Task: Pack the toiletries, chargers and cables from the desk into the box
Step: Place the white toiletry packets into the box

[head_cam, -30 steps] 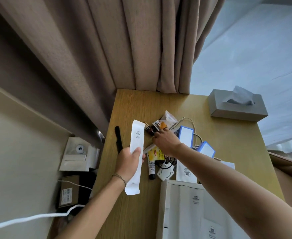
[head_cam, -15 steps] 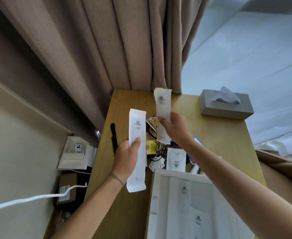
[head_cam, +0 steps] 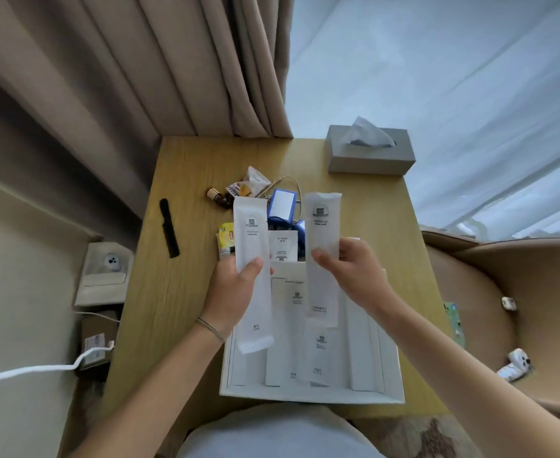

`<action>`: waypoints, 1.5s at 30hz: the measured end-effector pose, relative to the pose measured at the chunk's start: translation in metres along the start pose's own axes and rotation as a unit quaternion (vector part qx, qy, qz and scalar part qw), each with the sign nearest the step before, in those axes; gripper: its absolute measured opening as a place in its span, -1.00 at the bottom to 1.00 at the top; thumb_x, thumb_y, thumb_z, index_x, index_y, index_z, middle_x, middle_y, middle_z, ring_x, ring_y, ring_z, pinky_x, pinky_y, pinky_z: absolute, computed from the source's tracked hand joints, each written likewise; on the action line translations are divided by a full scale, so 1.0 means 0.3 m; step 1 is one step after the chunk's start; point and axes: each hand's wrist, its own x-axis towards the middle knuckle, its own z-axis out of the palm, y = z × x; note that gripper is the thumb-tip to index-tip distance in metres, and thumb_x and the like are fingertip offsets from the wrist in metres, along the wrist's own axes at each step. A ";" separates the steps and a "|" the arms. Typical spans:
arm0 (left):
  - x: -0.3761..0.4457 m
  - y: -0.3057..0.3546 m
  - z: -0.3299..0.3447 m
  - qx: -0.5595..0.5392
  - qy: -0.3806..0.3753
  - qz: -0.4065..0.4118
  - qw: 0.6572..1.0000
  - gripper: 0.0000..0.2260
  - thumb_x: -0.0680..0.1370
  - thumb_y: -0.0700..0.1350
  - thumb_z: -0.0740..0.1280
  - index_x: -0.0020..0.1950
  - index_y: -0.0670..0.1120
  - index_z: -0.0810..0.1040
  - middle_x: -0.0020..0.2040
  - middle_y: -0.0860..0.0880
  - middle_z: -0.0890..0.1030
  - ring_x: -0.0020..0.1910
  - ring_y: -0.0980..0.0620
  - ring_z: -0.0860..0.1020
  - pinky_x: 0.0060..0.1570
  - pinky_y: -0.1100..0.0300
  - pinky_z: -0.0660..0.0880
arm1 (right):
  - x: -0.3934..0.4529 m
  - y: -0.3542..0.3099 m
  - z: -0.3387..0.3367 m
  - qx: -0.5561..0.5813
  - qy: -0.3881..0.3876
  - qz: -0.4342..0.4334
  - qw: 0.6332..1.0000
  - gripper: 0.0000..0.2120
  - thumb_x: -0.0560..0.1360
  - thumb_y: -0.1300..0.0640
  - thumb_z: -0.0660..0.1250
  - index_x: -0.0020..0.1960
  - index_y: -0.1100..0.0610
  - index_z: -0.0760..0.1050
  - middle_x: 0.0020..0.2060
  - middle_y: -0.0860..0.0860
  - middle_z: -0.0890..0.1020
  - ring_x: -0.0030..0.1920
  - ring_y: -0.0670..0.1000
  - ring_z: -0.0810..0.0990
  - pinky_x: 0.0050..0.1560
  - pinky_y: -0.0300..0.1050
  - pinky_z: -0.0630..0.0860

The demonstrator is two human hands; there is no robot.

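Observation:
My left hand [head_cam: 235,292] grips a long white toiletry packet [head_cam: 252,246] and holds it upright over the left part of the white box [head_cam: 308,396]. My right hand [head_cam: 354,272] grips a second long white packet [head_cam: 321,239] above the box's middle. The box sits at the desk's near edge with several white packets lying inside it. Behind the packets a pile lies on the desk: a blue-edged charger [head_cam: 282,203], a pale cable [head_cam: 288,180], a small brown bottle [head_cam: 217,196], a yellow sachet [head_cam: 226,234], snack sachets [head_cam: 249,185] and a small white sachet [head_cam: 283,246].
A black comb [head_cam: 169,228] lies on the wooden desk [head_cam: 179,292] to the left. A grey tissue box [head_cam: 369,150] stands at the far right corner. Curtains hang behind. A beige chair [head_cam: 509,292] is on the right, and a white cable [head_cam: 34,370] runs on the left.
My right hand lifted a second long white packet out of the pile and brought it back over the box. My left hand moved right with its packet, above the box. The view tilted down.

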 end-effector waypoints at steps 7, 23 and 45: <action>-0.047 -0.050 0.052 0.037 0.005 -0.011 0.999 -0.81 0.63 -0.20 0.26 0.18 -0.19 0.61 0.01 -0.11 0.70 -0.08 0.02 0.65 -0.29 0.37 0.52 | -0.115 0.200 0.020 -0.068 -0.058 0.082 0.993 -0.87 0.51 0.12 0.43 0.05 0.05 0.68 -0.09 -0.10 0.73 -0.10 -0.14 0.68 -0.20 -0.23 0.51; -0.056 -0.128 0.134 0.101 -0.037 -0.036 0.994 -0.87 0.61 -0.18 0.28 0.05 -0.09 0.63 -0.03 -0.13 0.70 -0.02 -0.14 0.66 0.01 -0.09 0.62 | -0.095 0.341 0.069 -0.561 -0.114 0.107 0.813 -0.87 0.53 0.14 0.34 -0.18 0.11 0.47 -0.40 0.00 0.49 -0.33 0.06 0.54 -0.41 -0.15 0.39; -0.030 -0.267 0.265 0.215 -0.123 -0.084 0.965 -0.74 0.59 -0.19 0.30 0.28 -0.07 0.55 0.05 -0.01 0.61 0.01 -0.04 0.58 -0.18 0.23 0.48 | -0.143 0.401 0.115 -0.697 -0.249 -0.112 0.663 -0.75 0.50 0.12 0.35 0.17 0.10 0.56 0.11 0.13 0.55 0.17 0.19 0.45 0.23 0.06 0.33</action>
